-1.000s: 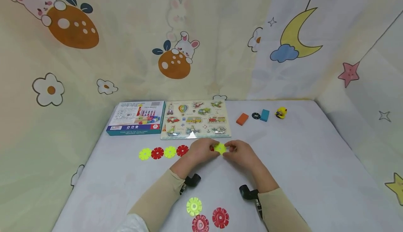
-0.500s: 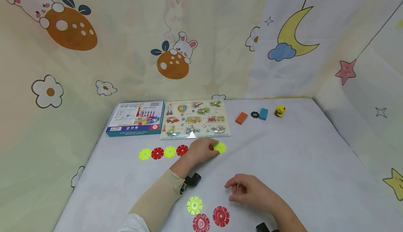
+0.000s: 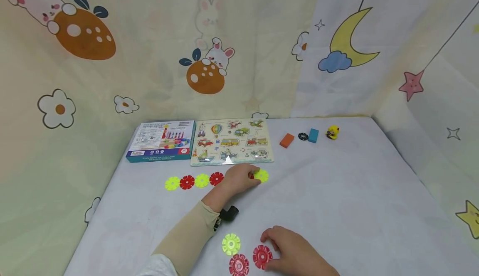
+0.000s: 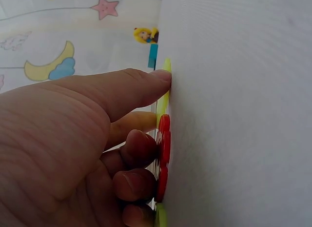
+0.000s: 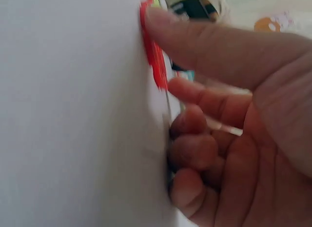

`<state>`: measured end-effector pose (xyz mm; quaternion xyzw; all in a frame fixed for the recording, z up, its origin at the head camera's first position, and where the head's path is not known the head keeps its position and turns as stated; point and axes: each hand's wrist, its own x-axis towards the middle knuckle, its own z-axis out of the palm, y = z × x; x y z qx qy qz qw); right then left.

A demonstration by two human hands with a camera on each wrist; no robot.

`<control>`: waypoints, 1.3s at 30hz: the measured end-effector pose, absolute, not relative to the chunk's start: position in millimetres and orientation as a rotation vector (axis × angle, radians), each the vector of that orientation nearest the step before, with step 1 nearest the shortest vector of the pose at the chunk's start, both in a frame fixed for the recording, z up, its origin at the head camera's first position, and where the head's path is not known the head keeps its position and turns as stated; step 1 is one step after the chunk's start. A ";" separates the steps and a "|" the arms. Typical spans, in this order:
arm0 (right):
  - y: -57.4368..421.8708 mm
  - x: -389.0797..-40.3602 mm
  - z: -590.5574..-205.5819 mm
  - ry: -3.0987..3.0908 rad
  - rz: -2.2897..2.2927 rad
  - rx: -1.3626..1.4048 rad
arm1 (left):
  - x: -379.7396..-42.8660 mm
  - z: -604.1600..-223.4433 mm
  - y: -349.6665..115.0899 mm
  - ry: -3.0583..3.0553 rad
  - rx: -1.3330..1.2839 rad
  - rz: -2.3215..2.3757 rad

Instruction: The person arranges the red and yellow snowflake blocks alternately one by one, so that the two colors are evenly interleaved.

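My left hand (image 3: 239,180) pinches a yellow-green interlocking snowflake disc (image 3: 263,176) by its edges, at the right end of a row on the table. In the left wrist view, thumb and index finger lie on this disc (image 4: 165,97), and a red disc (image 4: 165,144) sits beside it under the curled fingers. The hand hides part of the row. My right hand (image 3: 295,251) is at a red snowflake disc (image 3: 262,257) near the front, thumb at its lower edge and index finger spread apart above. In the right wrist view the thumb overlaps the red disc (image 5: 155,61).
The row continues left with yellow-green (image 3: 172,183) and red discs (image 3: 187,182). A yellow-green disc (image 3: 231,244) and a red disc (image 3: 238,264) lie in front. Behind are a box (image 3: 161,141), a picture puzzle board (image 3: 232,142), orange (image 3: 287,140) and blue blocks (image 3: 313,135), a black chip (image 3: 303,136) and a yellow figurine (image 3: 332,132).
My right hand has left the yellow-green disc at the row's end and come back toward the front, to the red disc. My left hand stays on the yellow-green disc.
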<state>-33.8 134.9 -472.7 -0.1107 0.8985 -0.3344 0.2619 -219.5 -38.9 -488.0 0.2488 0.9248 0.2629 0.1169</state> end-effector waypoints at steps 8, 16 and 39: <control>121.8 -36.8 -469.1 2.395 -0.905 -0.171 | -220.2 -489.8 -40.6 2.706 0.708 0.783; 123.9 -38.4 -464.9 2.307 -1.095 -0.245 | -221.3 -491.6 -41.2 2.716 0.705 0.764; 189.6 -156.1 -403.3 2.440 -1.402 -0.107 | -221.1 -492.2 -38.1 2.726 0.699 0.740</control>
